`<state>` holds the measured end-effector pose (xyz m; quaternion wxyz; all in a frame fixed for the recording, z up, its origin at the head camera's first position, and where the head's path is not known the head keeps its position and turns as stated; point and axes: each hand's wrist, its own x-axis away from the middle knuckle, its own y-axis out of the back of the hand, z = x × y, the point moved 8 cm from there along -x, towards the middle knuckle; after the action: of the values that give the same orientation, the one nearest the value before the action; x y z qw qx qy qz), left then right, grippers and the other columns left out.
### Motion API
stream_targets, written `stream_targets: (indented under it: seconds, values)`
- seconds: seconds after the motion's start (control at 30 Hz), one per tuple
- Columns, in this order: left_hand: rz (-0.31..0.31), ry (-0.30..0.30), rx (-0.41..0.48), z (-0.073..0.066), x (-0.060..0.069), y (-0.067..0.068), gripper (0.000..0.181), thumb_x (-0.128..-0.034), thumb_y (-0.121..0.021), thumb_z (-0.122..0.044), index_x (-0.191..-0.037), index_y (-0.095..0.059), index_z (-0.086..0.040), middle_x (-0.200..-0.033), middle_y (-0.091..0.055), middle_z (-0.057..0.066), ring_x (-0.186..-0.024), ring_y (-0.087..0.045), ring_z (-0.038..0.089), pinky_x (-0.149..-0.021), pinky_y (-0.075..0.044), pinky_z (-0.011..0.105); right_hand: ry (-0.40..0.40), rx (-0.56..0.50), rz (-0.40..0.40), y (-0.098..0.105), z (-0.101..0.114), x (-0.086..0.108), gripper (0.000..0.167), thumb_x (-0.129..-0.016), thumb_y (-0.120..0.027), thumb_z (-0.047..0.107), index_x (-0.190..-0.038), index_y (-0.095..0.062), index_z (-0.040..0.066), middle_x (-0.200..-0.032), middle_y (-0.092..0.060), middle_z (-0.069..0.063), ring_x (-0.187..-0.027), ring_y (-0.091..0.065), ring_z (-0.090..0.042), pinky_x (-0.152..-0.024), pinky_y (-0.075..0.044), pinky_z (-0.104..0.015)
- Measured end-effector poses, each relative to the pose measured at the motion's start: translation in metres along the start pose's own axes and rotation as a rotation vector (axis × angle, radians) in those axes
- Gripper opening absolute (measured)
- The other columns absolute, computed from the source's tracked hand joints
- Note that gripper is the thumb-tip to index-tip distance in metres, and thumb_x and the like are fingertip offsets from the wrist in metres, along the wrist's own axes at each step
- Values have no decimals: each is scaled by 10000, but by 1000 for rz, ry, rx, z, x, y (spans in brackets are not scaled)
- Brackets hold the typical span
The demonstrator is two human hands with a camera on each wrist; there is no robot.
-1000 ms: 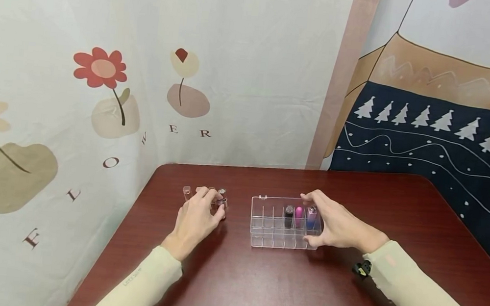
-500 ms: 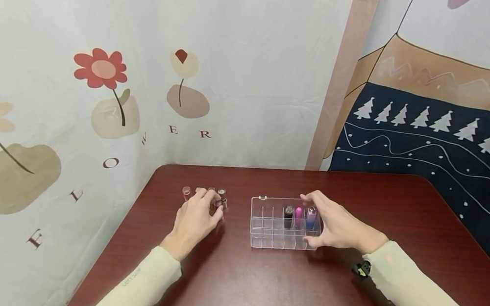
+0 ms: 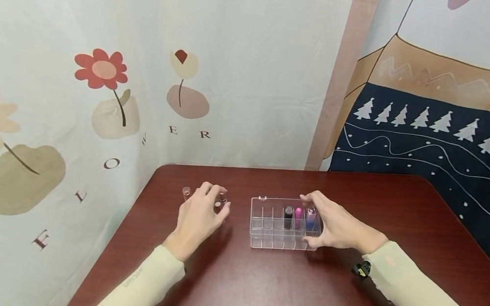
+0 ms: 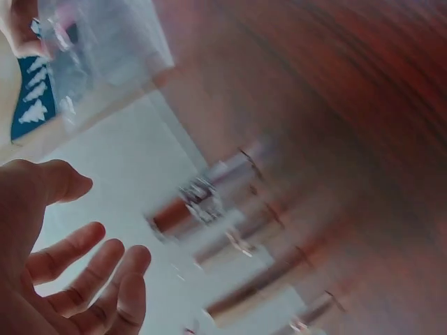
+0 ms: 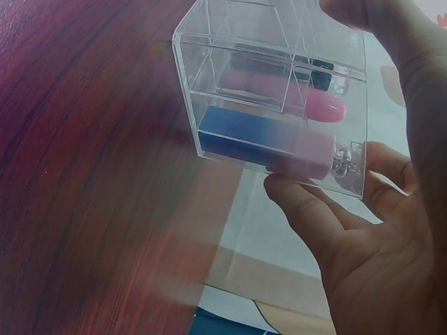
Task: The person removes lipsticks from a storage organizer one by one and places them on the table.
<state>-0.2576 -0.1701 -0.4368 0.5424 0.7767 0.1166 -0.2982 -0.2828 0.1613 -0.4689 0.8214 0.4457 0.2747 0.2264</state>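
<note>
A clear divided box (image 3: 282, 243) stands on the table, holding a black tube (image 3: 288, 218), a pink one (image 3: 298, 217) and a purple-blue one (image 3: 311, 219) in its right-hand compartments. The right hand (image 3: 341, 226) grips the box's right end, its thumb at the front side and fingers at the back. Around several small tubes at the left is the left hand (image 3: 198, 217), partly hiding them. In the left wrist view its fingers are spread and relaxed, apart from a clear tube with a patterned band (image 4: 201, 199). The right wrist view shows the blue-purple tube (image 5: 258, 139) beside the right hand's fingers.
One clear-topped tube (image 3: 186, 192) stands left of the left hand. The dark red table (image 3: 258, 292) ends at a pale wall cloth (image 3: 252, 75) with printed flowers; a navy tree-patterned cloth (image 3: 431, 146) hangs at the right.
The left hand has shifted slightly to the right, and its fingertips have lifted over the tubes. The right hand and the box have not visibly moved.
</note>
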Motion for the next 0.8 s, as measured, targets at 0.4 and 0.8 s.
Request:
stream_targets:
  seconds: [0.4, 0.8]
  values:
    - [-10, -281, 39, -92, -12, -12, 338, -950, -954, -302, -1241, -822, -191, -1036, -728, 0, -710, -657, 169, -510, -537, 295, 30, 3, -23, -1, 0, 0, 965, -778, -1046, 357, -1537, -531, 58, -1524, -692, -152, -1268, -757, -223, -1052, -693, -481]
    - [178, -284, 40, -136, -24, -55, 325, -985, -945, -348, -1245, -823, -197, -1022, -760, -6, -730, -720, 153, -627, -654, 347, 46, -7, -33, 1, 0, -1, 937, -769, -1059, 351, -1503, -539, 87, -1498, -690, -126, -1224, -756, -210, -1007, -711, -436]
